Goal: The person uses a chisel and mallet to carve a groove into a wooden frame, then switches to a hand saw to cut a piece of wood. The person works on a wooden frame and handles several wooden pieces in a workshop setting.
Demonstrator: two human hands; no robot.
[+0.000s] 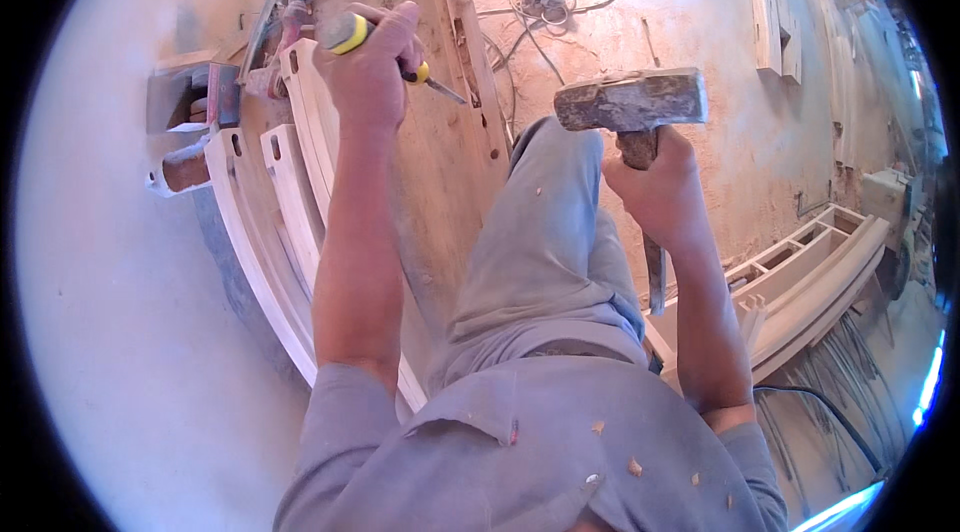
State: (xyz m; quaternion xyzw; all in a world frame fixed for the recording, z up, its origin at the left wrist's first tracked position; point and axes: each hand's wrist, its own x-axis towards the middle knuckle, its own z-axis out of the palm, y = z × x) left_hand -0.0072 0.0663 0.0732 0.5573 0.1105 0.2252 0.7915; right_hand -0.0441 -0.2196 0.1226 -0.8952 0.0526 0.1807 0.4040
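My left hand (pixel 362 82) is closed around the yellow-and-dark handle of a chisel (pixel 446 91). Its short metal blade points down to the right, over the edge of a wooden bench (pixel 430 147). In my right hand (pixel 660 187) is a hammer (pixel 630 100), gripped on the handle just below its heavy, worn head. The handle's lower end sticks out beneath my fist. The hammer is raised to the right of my knee, apart from the chisel. A long wooden beam (pixel 468 42) with small slots runs along the bench's right side, close to the chisel tip.
Pale curved wood pieces (pixel 290 172) with slots lie left of my left forearm, near an open box (pixel 192 97). A power strip (pixel 543 2) with cables lies on the dusty floor ahead. At right stands a slatted wooden frame (pixel 800 267), near thin rods (pixel 840 382).
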